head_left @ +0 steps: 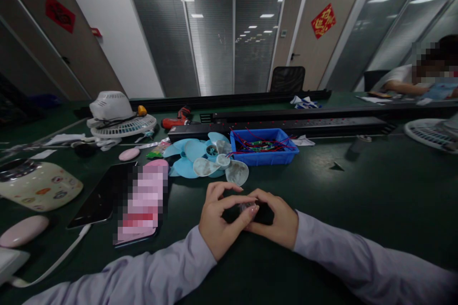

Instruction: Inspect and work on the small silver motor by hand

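My left hand is closed in a pinch, thumb and forefinger pressed on a small translucent piece. Against its fingertips, my right hand pinches the same spot from the other side. Fingers cover most of the piece, so its kind cannot be made out. Just beyond the hands lie light-blue fan blades in a pile, with a greyish-clear fan blade set on top. Touching the pile at its right is a blue plastic bin of red and blue wires with small green boards.
A phone, a dark tablet and a cream jar stand at left. Farther back are a white fan, a red power drill and long black rails. Another person sits at the far right.
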`<action>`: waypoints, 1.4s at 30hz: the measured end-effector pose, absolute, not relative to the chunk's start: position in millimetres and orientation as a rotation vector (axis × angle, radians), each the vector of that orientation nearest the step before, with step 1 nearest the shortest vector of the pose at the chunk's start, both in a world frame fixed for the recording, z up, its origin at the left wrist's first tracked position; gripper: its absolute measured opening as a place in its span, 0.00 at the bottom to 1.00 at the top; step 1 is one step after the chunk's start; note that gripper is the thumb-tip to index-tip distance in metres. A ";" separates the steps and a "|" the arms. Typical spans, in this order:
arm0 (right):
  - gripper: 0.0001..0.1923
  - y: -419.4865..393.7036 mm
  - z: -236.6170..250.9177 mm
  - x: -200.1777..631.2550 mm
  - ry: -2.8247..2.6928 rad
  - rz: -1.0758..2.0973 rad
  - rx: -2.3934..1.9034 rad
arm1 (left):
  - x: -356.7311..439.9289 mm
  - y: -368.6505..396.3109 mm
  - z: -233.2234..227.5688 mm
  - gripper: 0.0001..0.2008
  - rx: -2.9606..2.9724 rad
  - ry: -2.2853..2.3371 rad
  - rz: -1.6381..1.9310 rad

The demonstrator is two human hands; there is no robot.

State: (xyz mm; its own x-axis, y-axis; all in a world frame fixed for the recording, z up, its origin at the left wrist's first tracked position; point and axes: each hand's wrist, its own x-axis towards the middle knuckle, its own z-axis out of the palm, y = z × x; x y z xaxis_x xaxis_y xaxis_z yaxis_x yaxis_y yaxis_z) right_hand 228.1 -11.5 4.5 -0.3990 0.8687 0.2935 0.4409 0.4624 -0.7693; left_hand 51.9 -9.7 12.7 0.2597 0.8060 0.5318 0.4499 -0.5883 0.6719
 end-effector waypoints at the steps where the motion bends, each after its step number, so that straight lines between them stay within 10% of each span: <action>1: 0.15 -11.5 5.1 228.2 -2.022 0.788 -1.087 | 51.8 -9.7 12.6 0.08 2.147 1.153 1.255; 13: 0.17 -12.4 5.5 228.0 -1.996 0.823 -1.121 | 41.5 -9.9 17.3 0.06 2.150 1.094 1.514; 29: 0.19 -14.5 8.7 228.6 -1.989 0.854 -1.165 | -19.5 -30.7 -5.2 0.11 2.555 1.423 0.848; 42: 0.17 -12.8 4.9 227.2 -2.004 0.781 -1.129 | 41.1 -11.4 13.1 0.08 2.317 1.133 1.408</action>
State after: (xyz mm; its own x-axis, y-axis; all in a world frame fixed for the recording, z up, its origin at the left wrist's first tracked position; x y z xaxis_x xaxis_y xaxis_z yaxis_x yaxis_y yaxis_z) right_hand 227.2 -12.8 4.9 -0.3770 0.8837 0.2774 0.4631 0.4392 -0.7698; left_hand 41.1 -11.4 13.1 0.2515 0.6984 0.6701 0.5052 -0.6852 0.5246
